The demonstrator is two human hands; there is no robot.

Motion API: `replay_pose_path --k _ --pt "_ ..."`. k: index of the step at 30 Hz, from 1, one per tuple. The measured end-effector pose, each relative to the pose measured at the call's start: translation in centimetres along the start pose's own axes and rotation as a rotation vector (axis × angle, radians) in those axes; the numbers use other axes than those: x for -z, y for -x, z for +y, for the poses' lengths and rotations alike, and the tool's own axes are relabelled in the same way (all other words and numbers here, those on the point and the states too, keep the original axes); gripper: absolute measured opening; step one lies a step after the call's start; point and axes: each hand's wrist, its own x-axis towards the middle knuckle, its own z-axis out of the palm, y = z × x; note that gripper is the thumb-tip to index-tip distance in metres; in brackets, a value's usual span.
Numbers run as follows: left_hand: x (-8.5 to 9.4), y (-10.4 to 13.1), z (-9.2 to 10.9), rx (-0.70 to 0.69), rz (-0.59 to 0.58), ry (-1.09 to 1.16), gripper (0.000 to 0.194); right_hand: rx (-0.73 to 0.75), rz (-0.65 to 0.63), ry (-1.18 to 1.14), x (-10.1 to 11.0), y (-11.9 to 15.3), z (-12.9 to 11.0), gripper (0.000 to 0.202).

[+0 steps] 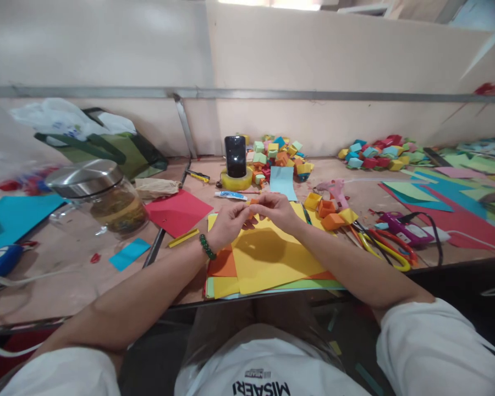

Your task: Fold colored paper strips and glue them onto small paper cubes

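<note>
— Where is the orange paper piece (253, 202) sitting relative to the hands?

— It is lying right between them, at the 12 o'clock edge of the yellow sheet (268, 256). The left hand (226, 223) is pinching it from 9 o'clock and the right hand (277, 212) from 3 o'clock, fingertips meeting on it, so neither is nearer. Its long axis is hard to tell; most of it is hidden by fingers.

— Both hands closed on it, then?

— Yes, both are clamping that one small piece, held just above the paper stack.

— Counts?

— One phone (235, 155) is standing on one tape roll (236, 180) at 12 o'clock. Two heaps of folded cubes: one (281, 155) just beyond the hands, one (375, 152) at 2 o'clock. Four loose cubes (328, 212) are sitting at 3 o'clock, beside one pair of scissors (390, 247). One glass jar (101, 198) is standing at 9 o'clock.
</note>
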Motion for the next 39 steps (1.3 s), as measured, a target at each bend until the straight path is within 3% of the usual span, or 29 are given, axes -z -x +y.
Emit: replay_pose_path --k 9,17,25,34,37,39 --pt "0.6 -0.1 0.1 0.149 -0.017 0.135 0.037 0.012 0.000 0.017 0.3 0.0 0.5 0.022" --pt "0.7 -0.3 -0.3 0.172 -0.001 0.138 0.040 -0.012 0.006 0.004 0.2 0.0 0.4 0.016" --pt "0.4 -0.2 -0.1 0.064 0.003 0.064 0.039 -0.255 -0.056 -0.210 0.6 -0.7 1.2 0.025" --pt "0.6 -0.1 0.0 0.153 -0.035 0.154 0.040 0.026 -0.035 0.090 0.5 -0.2 0.9 0.022" --pt "0.8 -0.4 -0.3 0.166 -0.025 0.183 0.042 0.304 0.001 0.340 0.8 0.0 1.3 0.019" --pt "0.9 -0.7 -0.5 0.174 -0.017 0.194 0.044 0.501 -0.046 0.533 1.1 0.1 1.4 0.022"
